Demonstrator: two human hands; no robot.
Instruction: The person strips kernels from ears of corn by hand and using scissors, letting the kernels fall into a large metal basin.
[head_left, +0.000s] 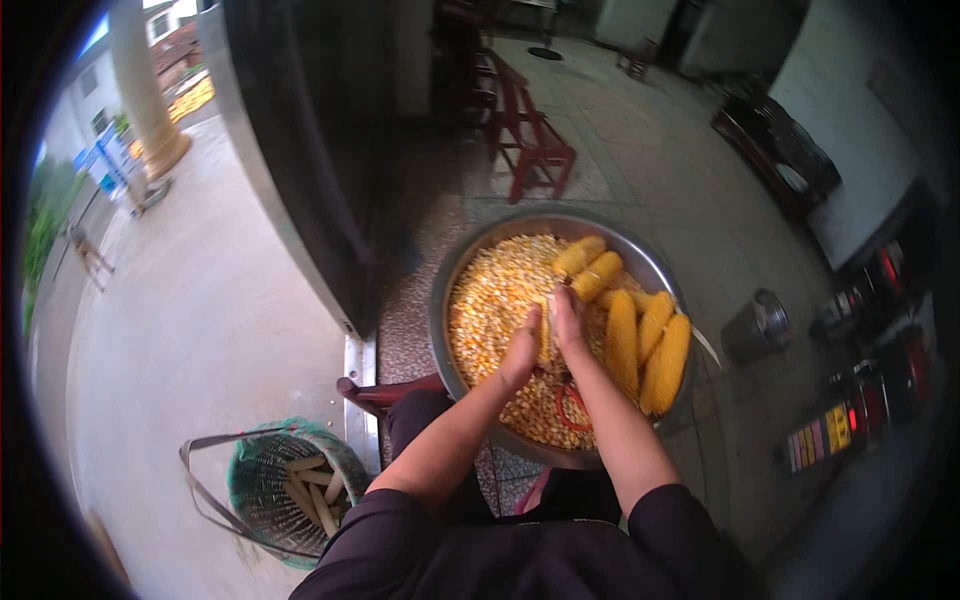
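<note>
A wide metal basin (667, 281) in front of me is filled with loose corn kernels (495, 300). Several yellow corn cobs with kernels (621, 341) lie on the basin's right and far side. My left hand (525, 345) and my right hand (570, 319) hold a corn cob (547, 330) between them, over the middle of the kernels. The fingers hide much of that cob. Beneath my right forearm, a red ring-shaped object (568, 409) rests on the kernels near the basin's near edge.
At lower left, a woven basket with green netting (238, 480) holds several bare cobs (319, 499). A door (300, 150) stands left of the basin. Beyond is a small red wooden chair (529, 139). A metal bucket (756, 326) and dark machines (870, 397) are at right.
</note>
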